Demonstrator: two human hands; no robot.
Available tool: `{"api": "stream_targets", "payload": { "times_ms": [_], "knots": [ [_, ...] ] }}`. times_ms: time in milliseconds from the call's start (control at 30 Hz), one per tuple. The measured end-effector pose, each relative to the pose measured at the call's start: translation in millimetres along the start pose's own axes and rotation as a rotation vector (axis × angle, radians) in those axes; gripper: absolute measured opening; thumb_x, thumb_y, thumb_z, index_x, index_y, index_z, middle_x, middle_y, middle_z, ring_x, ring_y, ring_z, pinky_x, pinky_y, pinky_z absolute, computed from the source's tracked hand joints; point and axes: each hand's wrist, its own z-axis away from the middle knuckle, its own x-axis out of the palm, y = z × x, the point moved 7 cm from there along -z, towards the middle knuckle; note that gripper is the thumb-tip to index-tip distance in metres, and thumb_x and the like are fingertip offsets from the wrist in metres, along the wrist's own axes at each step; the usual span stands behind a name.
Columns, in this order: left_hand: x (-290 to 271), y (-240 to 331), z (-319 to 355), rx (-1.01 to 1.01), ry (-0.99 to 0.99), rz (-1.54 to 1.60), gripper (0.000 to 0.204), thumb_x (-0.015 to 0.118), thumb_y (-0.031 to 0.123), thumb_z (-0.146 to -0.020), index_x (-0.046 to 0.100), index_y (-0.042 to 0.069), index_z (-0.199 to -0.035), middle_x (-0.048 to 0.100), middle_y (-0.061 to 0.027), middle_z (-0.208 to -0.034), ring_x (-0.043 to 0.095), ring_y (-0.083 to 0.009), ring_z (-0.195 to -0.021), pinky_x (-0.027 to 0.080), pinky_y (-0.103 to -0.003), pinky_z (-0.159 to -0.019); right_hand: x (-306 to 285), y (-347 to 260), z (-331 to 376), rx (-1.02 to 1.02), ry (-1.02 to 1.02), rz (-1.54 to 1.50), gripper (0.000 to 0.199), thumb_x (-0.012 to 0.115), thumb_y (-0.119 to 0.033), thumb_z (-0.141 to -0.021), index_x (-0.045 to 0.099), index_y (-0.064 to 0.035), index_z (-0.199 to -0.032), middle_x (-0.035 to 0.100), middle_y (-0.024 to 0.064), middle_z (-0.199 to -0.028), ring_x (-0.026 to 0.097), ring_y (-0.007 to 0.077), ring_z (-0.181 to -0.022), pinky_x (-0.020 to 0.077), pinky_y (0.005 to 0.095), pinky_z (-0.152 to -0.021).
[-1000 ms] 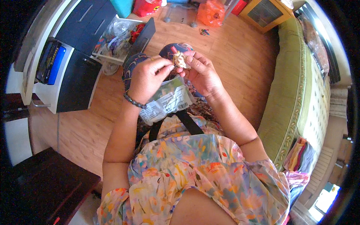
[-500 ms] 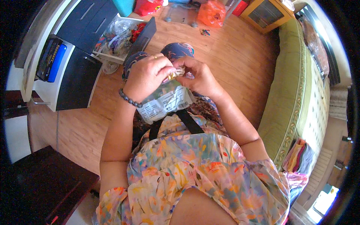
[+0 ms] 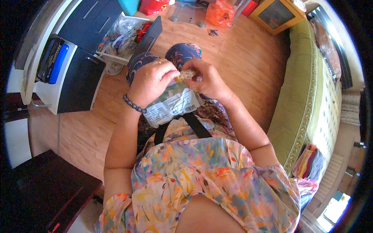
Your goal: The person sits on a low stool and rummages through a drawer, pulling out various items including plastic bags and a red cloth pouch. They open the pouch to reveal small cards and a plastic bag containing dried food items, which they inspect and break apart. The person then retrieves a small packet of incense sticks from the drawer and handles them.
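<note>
Above my lap, my left hand is closed, its thumb and fingertips pinching one end of a small beige, dark-marked, soft-looking piece. A bit of yellow shows at that pinch. My right hand is closed round the other end, with a small pale, shiny bit by its fingers. The exact kind of this piece is too small to tell. Just below both hands, a clear plastic packet with a white printed label lies across my lap. Its upper part is partly hidden by the hands.
To the left, a dark-fronted cabinet has an open drawer full of plastic bags and odds and ends. Ahead on the wood floor are an orange plastic bag and a small colourful item. A green-covered sofa runs along the right.
My right hand has turned slightly, so more of the beige piece shows between the hands. The left hand has shifted only a little; the packet stays on my lap.
</note>
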Motion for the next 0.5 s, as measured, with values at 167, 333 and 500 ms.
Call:
{"api": "stream_targets", "payload": {
  "times_ms": [167, 333, 500],
  "knots": [
    [1.4, -16.9, -0.7, -0.020, 0.044, 0.024, 0.009, 0.061, 0.009, -0.083, 0.059, 0.000, -0.082, 0.057, -0.0134, -0.075, 0.059, -0.0298, -0.072, 0.046, -0.035, -0.064, -1.0, -6.1, -2.7, 0.141, -0.017, -1.231, 0.029, 0.068, -0.009, -0.081, 0.050, -0.0006, -0.103, 0.063, 0.0111, -0.090, 0.063, 0.0189, -0.077, 0.0500, 0.0267, -0.068],
    [10.4, 15.2, 4.5, 0.109, 0.018, -0.157, 0.009, 0.061, 0.015, -0.082, 0.059, 0.007, -0.080, 0.059, -0.0111, -0.076, 0.060, -0.0301, -0.074, 0.047, -0.039, -0.061, -17.9, 9.2, -6.1, 0.114, 0.180, -0.013, 0.025, 0.070, -0.014, -0.080, 0.054, -0.0022, -0.096, 0.062, 0.0082, -0.084, 0.061, 0.0164, -0.073, 0.0498, 0.0274, -0.062],
    [-5.7, -12.9, -3.1, 0.069, 0.027, 0.037, 0.010, 0.062, 0.017, -0.082, 0.060, 0.007, -0.081, 0.060, -0.0112, -0.076, 0.061, -0.0305, -0.073, 0.046, -0.039, -0.060, 12.0, -3.4, 0.1, 0.038, -0.147, -0.794, 0.027, 0.065, -0.011, -0.081, 0.053, -0.0015, -0.103, 0.063, 0.0097, -0.089, 0.062, 0.0184, -0.077, 0.0504, 0.0277, -0.067]
  ]
}}
